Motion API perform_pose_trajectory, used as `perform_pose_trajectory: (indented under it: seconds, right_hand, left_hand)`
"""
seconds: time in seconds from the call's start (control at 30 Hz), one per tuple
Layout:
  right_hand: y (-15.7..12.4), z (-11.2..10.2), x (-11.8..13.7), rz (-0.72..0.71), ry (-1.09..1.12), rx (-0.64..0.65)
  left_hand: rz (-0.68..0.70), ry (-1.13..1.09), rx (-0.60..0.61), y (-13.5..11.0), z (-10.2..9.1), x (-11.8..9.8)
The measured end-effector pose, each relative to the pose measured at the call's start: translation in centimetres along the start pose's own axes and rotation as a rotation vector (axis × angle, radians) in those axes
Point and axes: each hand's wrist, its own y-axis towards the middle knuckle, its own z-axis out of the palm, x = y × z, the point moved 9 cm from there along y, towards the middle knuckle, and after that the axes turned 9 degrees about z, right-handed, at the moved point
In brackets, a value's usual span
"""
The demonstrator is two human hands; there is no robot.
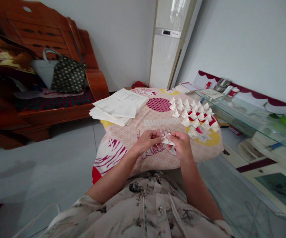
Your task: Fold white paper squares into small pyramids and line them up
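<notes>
Both my hands hold one small folded white paper piece (168, 140) above the near edge of a round table with a pink patterned cloth (133, 132). My left hand (146, 141) pinches its left side with the fingers curled. My right hand (181, 142) grips its right side. Several finished folded white paper shapes (195, 115) lie in rows on the cloth just beyond my right hand. A stack of printed white paper sheets (119, 107) rests on the table's far left.
A wooden bench (46, 99) with bags stands at the left. A glass-topped cabinet (252, 122) runs along the right. A tall white air conditioner (169, 43) stands in the far corner. Grey floor lies to the left of the table.
</notes>
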Motion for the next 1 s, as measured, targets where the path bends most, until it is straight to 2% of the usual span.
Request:
perform_pose_trajectory:
  seconds: [0.27,0.57,0.63,0.8,1.0]
  right_hand:
    - [0.4,-0.5,-0.7,0.066,0.144,-0.048]
    - [0.4,0.7,-1.9,0.154,0.230,0.084]
    - [0.4,0.8,-1.8,0.139,0.219,0.079]
    - [0.1,0.0,-0.9,0.036,0.126,-0.039]
    - [0.2,0.1,-1.3,0.029,0.050,-0.056]
  left_hand:
    - [-0.083,-0.072,0.014,0.0,0.4,1.6]
    - [-0.034,-0.114,-0.018,-0.3,0.4,1.1]
    - [-0.037,-0.112,-0.014,-0.3,0.4,1.1]
    - [-0.079,-0.057,0.026,-0.2,0.8,1.6]
    - [-0.073,-0.048,0.035,-0.1,1.0,1.7]
